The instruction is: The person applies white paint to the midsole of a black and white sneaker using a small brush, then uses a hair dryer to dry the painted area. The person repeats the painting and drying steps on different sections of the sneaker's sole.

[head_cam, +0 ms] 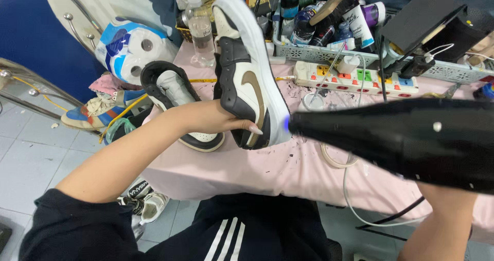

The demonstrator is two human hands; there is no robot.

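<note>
My left hand grips a black, cream and tan sneaker by its toe end, holding it up on edge with the white sole facing right. My right hand is hidden behind a large black hair dryer that it holds; only the forearm shows. The dryer's nozzle nearly touches the sole at the toe. The matching sneaker lies on the pink-covered table just left of my left hand.
A white power strip lies behind the shoe. A plastic basket holds bottles and brushes. A clear bottle, toilet-paper pack, blue chair and other sneakers sit left. A white cable hangs off the table.
</note>
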